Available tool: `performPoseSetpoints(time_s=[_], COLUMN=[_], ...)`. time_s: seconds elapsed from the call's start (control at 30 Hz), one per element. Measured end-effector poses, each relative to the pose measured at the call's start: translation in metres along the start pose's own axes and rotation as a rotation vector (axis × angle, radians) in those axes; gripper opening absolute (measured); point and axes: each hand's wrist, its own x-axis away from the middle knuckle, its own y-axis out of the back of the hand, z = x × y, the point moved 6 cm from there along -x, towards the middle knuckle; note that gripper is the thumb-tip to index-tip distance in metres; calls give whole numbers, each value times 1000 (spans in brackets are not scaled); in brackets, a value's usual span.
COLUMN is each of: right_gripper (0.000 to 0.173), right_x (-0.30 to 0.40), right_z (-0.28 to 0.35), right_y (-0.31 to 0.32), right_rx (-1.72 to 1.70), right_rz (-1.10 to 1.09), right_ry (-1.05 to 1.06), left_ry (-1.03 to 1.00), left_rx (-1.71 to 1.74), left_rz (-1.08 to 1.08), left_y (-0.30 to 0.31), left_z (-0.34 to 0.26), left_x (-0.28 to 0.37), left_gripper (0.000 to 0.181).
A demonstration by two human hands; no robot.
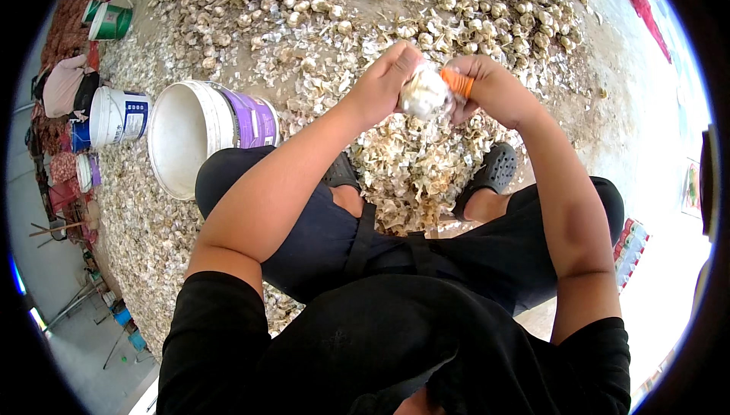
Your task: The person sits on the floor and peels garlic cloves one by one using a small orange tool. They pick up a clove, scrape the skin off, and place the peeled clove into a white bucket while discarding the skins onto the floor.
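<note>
My left hand [388, 81] grips a whitish garlic bulb [423, 95], blurred at its edges, above a heap of loose garlic skins [413, 169]. Against the bulb's right side, my right hand [490, 87] has its fingers curled in. An orange ribbed piece [458, 83] shows at the right fingertips, pointing at the bulb. It looks like a rubber finger sleeve, though the picture does not fully settle that. The fingers on the bulb's underside are partly hidden.
Whole garlic bulbs [507, 10] cover the floor ahead. A white bucket with a purple label [179, 138] stands by my left knee, its mouth facing me. Beyond it are another white bucket [117, 115], a seated person [65, 87] and green-and-white buckets [111, 21]. Black clogs [493, 169] flank the skins.
</note>
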Motion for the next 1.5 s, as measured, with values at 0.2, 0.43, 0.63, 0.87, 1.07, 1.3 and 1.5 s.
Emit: performPoseSetpoints(time_s=[0.2,0.43,0.63,0.87,1.07,1.3,1.5], right_gripper=[50,73,54,40,47,73,49], right_x=[-3,6,-1,2,2,5,-1], right_z=[-3,26,12,5,3,23,17], right_y=[31,-21,-10,-4,11,-24,-23], right_rx=[54,778,703,159,281,947,1004], right_rz=[-624,-496,-301,-308,-513,-439,-382], right_ry=[3,54,33,-91,-91,-57,133], left_ry=[46,4,-23,103,98,162,184], left_rx=[386,37,-125,237,550,536,525], left_rz=[-238,-210,-67,-152,-217,-269,-241], left_y=[10,9,0,10,14,-6,-7], left_z=[0,5,3,20,17,18,26], left_x=[-3,-2,3,-4,-9,0,1], left_gripper=[61,35,47,47,40,38,44])
